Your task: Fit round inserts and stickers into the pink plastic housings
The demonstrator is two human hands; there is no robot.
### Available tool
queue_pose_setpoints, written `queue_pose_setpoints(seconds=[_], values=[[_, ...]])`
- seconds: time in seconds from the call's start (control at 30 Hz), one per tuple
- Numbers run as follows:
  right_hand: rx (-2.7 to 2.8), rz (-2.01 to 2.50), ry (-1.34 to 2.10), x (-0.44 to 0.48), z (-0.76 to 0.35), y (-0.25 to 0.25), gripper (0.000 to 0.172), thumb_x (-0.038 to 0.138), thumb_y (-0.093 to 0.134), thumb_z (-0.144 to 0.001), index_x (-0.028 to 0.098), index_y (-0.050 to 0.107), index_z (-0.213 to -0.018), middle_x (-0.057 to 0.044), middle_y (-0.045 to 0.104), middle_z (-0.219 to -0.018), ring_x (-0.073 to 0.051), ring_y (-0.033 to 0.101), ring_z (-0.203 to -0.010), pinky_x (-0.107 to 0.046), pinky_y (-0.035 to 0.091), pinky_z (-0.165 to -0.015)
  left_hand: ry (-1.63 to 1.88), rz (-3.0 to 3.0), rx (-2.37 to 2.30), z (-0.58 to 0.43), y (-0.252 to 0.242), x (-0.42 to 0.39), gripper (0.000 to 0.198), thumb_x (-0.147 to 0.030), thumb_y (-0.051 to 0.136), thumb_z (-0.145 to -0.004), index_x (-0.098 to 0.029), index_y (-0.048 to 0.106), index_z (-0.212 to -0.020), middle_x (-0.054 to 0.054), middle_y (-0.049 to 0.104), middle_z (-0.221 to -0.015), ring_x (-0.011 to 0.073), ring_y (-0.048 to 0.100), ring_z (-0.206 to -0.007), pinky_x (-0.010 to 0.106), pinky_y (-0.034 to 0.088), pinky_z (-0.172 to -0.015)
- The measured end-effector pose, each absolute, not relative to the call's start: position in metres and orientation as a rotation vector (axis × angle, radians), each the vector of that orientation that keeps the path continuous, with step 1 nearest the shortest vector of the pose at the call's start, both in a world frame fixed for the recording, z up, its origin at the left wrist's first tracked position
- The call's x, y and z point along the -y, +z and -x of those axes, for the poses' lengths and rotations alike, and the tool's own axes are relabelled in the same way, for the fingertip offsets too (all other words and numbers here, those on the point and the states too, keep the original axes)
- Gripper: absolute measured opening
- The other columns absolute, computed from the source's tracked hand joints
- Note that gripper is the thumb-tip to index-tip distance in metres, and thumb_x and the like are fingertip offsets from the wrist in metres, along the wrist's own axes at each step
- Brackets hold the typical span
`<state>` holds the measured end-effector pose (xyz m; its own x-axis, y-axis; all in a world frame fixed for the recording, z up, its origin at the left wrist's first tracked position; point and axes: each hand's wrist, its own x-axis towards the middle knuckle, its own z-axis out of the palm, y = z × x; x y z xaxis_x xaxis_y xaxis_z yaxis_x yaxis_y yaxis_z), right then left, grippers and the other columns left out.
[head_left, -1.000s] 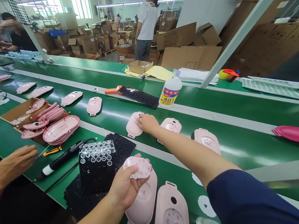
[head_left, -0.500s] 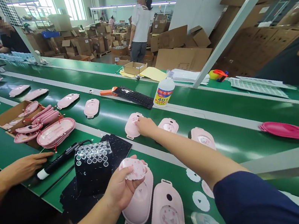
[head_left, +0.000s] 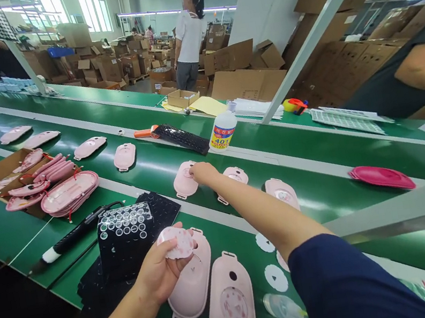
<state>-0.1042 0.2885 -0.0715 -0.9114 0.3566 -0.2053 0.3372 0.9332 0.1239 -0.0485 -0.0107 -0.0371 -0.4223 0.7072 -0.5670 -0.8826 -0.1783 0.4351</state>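
My left hand [head_left: 161,269] is closed on a round pink patterned disc [head_left: 174,243], held above a pale pink oval lid [head_left: 193,284] at the near edge. A second pink lid [head_left: 231,305] lies beside it. My right hand [head_left: 203,172] reaches out over the green belt [head_left: 324,192], and its fingertips press on another pink lid [head_left: 184,180]. Two more pink lids [head_left: 235,176] [head_left: 282,193] sit on the belt to the right of that hand.
A black sheet of round stickers [head_left: 126,227] and a black pen-like tool [head_left: 74,233] lie to the left. A cardboard tray of pink parts [head_left: 6,171], a glue bottle [head_left: 223,131], a dark pink lid [head_left: 381,177], white discs [head_left: 276,277]. A co-worker's arm [head_left: 422,72] at right; a person stands beyond.
The co-worker's hand at the left edge has pulled back almost out of view. My own hands hold their places; the view has shifted slightly right.
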Motion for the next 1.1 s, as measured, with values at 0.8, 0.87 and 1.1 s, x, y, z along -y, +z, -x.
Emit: queue_pose_setpoints(seconds=[0.8, 0.87, 1.1], values=[[-2.946, -0.38, 0.074, -0.286, 0.055, -0.082, 0.05, 0.042, 0.047, -0.097, 0.017, 0.056, -0.14, -0.019, 0.057, -0.136, -0.031, 0.06, -0.115, -0.037, 0.045, -0.09, 1.773, 0.297, -0.868, 0.055, -0.048, 0.006, 0.062, -0.003, 0.057, -0.085, -0.013, 0.043, -0.145, 0.013, 0.076, -0.093, 0.0211, 0.075, -0.072, 0.026, 0.061, -0.062], [-2.918, -0.432, 0.061, -0.279, 0.054, -0.082, 0.055, 0.046, 0.049, -0.095, 0.016, 0.055, -0.14, -0.021, 0.056, -0.136, -0.033, 0.059, -0.117, -0.039, 0.046, -0.09, 1.769, 0.304, -0.869, 0.054, -0.048, 0.006, 0.062, -0.003, 0.058, -0.084, -0.012, 0.044, -0.144, 0.013, 0.076, -0.093, 0.0212, 0.075, -0.072, 0.026, 0.061, -0.062], [-2.863, -0.354, -0.036, -0.301, 0.049, -0.071, 0.06, 0.038, 0.057, -0.087, 0.029, 0.05, -0.146, -0.01, 0.045, -0.153, -0.032, 0.048, -0.132, -0.045, 0.039, -0.105, 1.778, 0.301, -0.915, 0.049, -0.045, 0.013, 0.057, -0.004, 0.055, -0.087, -0.01, 0.043, -0.142, 0.015, 0.076, -0.096, 0.0219, 0.075, -0.074, 0.026, 0.062, -0.061]])
